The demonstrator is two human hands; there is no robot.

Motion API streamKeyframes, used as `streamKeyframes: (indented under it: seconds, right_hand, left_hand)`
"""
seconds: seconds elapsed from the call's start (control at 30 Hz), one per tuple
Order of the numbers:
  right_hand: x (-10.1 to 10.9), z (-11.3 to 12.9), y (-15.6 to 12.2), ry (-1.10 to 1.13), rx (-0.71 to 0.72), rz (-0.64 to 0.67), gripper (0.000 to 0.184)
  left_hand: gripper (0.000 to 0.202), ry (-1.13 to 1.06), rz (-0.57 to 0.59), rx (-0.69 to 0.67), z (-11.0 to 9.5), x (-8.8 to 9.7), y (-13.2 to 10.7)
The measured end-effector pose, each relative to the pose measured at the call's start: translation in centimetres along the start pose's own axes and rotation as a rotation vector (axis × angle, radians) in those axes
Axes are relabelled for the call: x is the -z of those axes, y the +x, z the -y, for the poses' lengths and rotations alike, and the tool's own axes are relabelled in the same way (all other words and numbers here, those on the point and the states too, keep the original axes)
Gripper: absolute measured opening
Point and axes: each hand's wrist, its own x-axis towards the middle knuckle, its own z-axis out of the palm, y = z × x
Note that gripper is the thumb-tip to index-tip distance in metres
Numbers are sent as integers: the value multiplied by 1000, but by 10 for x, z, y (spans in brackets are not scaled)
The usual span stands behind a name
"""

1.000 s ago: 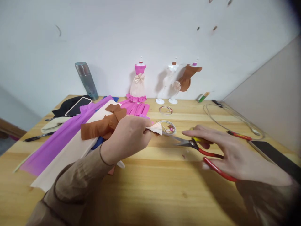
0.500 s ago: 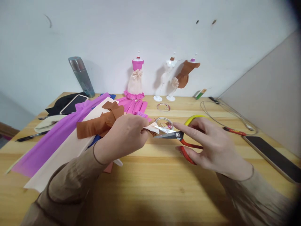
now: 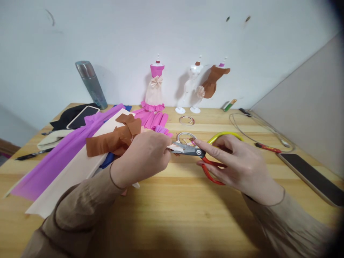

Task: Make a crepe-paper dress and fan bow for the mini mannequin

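Pinched in my left hand (image 3: 146,154) is a small folded piece of cream and brown crepe paper (image 3: 176,147), mostly hidden by the fingers. My right hand (image 3: 239,165) grips scissors (image 3: 200,152) with a yellow and a red handle. Their blades lie nearly closed across the paper's end, close to my left fingertips. Behind the blades a roll of tape (image 3: 185,134) rests on the table. Brown crepe paper (image 3: 104,141) lies just beyond my left wrist, on top of cream (image 3: 70,175) and purple sheets (image 3: 51,166).
Small dress forms stand along the wall: one in a pink and cream dress (image 3: 154,93), a bare white one (image 3: 192,82), one in brown (image 3: 215,80). A bottle (image 3: 91,84) stands back left. A phone (image 3: 311,177), red-handled tool (image 3: 268,147) and cable (image 3: 264,130) lie right.
The scissors have moved slightly left and their blades have closed onto the paper. My right fingers have drawn together on the handles. My left hand keeps its pinch.
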Motion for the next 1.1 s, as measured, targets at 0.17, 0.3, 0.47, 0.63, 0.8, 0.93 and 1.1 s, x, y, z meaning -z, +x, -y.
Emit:
streamKeyframes:
  seconds: [0.17, 0.3, 0.47, 0.63, 0.8, 0.93, 1.1]
  right_hand:
    - [-2, 0, -2, -61, 3, -16, 44]
    - [-3, 0, -4, -113, 2, -44, 42]
    - [-4, -1, -6, -126, 14, -63, 42]
    - [-4, -2, -6, -131, 38, -76, 41]
    - [-2, -4, -5, -117, 50, -64, 41]
    - [0, -3, -5, -95, 78, -58, 34]
    - [0, -3, -5, -86, 77, -46, 34]
  left_hand:
    - [21, -10, -26, -20, 0, -1, -1]
    - [21, 12, -7, 7, 0, -1, 1]
    - [21, 22, 23, 6, -1, 0, 1]
    - [20, 28, 37, -7, -2, 1, 0]
    - [21, 17, 41, -15, -3, 3, 0]
    - [24, 46, 62, -4, -4, 3, 1]
    - [25, 63, 75, 0, -3, 2, 1]
